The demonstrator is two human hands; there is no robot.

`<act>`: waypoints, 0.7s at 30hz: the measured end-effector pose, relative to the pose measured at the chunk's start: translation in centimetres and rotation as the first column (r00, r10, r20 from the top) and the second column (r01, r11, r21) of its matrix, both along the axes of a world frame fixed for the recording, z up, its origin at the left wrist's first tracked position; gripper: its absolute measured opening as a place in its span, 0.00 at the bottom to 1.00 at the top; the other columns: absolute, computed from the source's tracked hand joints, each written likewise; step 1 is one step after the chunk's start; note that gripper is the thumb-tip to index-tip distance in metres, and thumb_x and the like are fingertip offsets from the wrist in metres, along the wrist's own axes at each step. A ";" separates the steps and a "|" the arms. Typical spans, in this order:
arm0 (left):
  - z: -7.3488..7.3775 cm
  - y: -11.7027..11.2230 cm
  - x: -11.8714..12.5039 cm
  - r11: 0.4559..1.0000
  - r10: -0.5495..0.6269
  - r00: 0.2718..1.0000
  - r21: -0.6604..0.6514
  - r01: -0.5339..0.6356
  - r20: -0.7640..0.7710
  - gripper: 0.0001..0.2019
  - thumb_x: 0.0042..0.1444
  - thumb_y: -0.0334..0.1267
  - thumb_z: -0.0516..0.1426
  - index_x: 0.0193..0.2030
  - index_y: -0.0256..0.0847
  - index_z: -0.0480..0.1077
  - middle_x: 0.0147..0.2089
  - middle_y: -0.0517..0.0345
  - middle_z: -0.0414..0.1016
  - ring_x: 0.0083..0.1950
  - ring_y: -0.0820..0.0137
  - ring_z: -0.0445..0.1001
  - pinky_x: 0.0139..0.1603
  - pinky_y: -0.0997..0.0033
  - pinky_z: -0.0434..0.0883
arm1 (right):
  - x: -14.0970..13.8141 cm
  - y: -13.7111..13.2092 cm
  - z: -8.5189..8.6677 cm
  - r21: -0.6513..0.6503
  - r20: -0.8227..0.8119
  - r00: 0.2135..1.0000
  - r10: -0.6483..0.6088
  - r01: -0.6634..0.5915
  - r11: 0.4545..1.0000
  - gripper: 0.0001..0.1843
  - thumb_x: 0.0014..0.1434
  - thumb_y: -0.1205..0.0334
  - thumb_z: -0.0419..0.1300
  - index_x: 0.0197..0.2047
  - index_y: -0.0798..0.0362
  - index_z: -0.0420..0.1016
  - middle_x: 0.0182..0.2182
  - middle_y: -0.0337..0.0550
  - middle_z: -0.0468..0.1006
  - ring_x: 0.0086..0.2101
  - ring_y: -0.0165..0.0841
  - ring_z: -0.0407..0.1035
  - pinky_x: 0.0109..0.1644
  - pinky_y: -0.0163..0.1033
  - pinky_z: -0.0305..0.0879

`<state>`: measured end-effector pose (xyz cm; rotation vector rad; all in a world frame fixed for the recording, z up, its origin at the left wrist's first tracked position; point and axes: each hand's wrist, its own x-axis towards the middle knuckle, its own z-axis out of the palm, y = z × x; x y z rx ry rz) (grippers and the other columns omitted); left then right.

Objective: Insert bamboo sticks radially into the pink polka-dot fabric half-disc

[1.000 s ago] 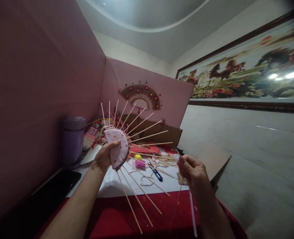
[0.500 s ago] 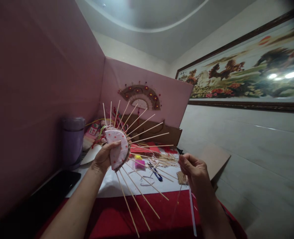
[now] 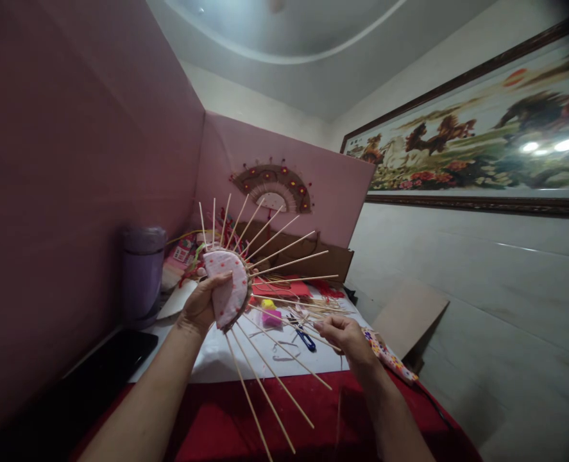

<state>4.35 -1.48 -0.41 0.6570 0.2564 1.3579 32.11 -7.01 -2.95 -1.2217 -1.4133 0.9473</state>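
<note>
My left hand (image 3: 204,301) grips a half-round fan base (image 3: 229,273) covered in white cloth with small red dots, thumb on its face. Several thin wooden sticks (image 3: 284,256) spread out from its curved edge like rays. To the right, the fingers of my right hand (image 3: 344,337) are pinched together beside the tips of the lower right sticks. What they hold is too small to make out; a faint thin strand (image 3: 339,410) hangs below. Blue-handled scissors (image 3: 306,339) lie on the white sheet just left of that hand.
Behind are pink and yellow blocks (image 3: 271,317), red paper (image 3: 284,290) and loose sticks. A finished fan (image 3: 274,186) hangs on the pink board. Left stand a purple cup (image 3: 142,276) and a black phone (image 3: 130,350). A flower-patterned tool (image 3: 390,356) with a cord lies right.
My right hand has moved left and slightly down, toward the stick tips, uncovering the flower-patterned tool. The left hand and fan base stay almost in place.
</note>
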 end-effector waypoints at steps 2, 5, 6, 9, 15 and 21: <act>0.0 0.0 0.0 1.000 0.006 1.000 -0.003 -0.006 -0.001 0.09 0.48 0.21 0.51 0.32 0.31 0.71 0.27 0.49 0.79 0.26 0.65 0.77 0.27 0.70 0.75 | 0.0 0.0 0.0 -0.005 -0.020 1.000 0.005 -0.005 1.000 0.20 0.42 0.50 0.64 0.16 0.54 0.60 0.10 0.28 0.52 0.14 0.20 0.40 0.17 0.32 0.33; 0.0 0.0 0.1 1.000 0.021 1.000 -0.008 -0.021 -0.004 0.09 0.48 0.21 0.51 0.32 0.31 0.71 0.26 0.50 0.78 0.25 0.66 0.77 0.27 0.71 0.75 | -0.3 0.0 -0.2 -0.023 -0.013 0.999 0.031 -0.031 0.999 0.20 0.41 0.50 0.64 0.16 0.54 0.59 0.09 0.28 0.52 0.13 0.20 0.40 0.17 0.32 0.33; 0.1 -0.1 0.1 1.000 0.018 1.000 0.001 -0.018 -0.003 0.09 0.48 0.22 0.51 0.33 0.31 0.71 0.27 0.50 0.78 0.26 0.66 0.77 0.28 0.70 0.76 | -0.4 0.0 -0.5 -0.036 0.004 0.999 0.048 -0.047 0.998 0.20 0.41 0.50 0.64 0.16 0.54 0.60 0.09 0.28 0.52 0.13 0.20 0.40 0.17 0.32 0.33; 0.2 -0.3 0.2 1.000 -0.002 1.000 0.024 0.002 -0.002 0.10 0.48 0.22 0.51 0.35 0.31 0.71 0.28 0.49 0.79 0.28 0.64 0.77 0.31 0.69 0.76 | -1.4 0.1 -1.5 -0.078 0.067 0.991 0.115 -0.109 0.991 0.19 0.42 0.49 0.63 0.16 0.54 0.62 0.10 0.29 0.55 0.14 0.21 0.42 0.17 0.32 0.35; 0.1 -0.2 0.1 1.000 0.019 1.000 -0.015 -0.019 0.005 0.11 0.49 0.23 0.50 0.38 0.30 0.71 0.26 0.50 0.78 0.25 0.65 0.77 0.27 0.70 0.76 | -3.5 0.4 -2.7 -0.080 0.114 0.974 0.195 -0.187 0.979 0.18 0.42 0.52 0.64 0.15 0.55 0.64 0.11 0.30 0.56 0.16 0.22 0.46 0.20 0.32 0.39; 0.2 -0.3 0.1 1.000 0.024 0.999 -0.015 -0.024 0.021 0.10 0.49 0.22 0.50 0.34 0.30 0.71 0.27 0.49 0.78 0.26 0.65 0.77 0.27 0.69 0.76 | -4.6 0.2 -2.1 -0.072 0.105 0.970 0.219 -0.212 0.975 0.18 0.40 0.53 0.65 0.14 0.54 0.62 0.12 0.30 0.57 0.17 0.23 0.47 0.22 0.33 0.43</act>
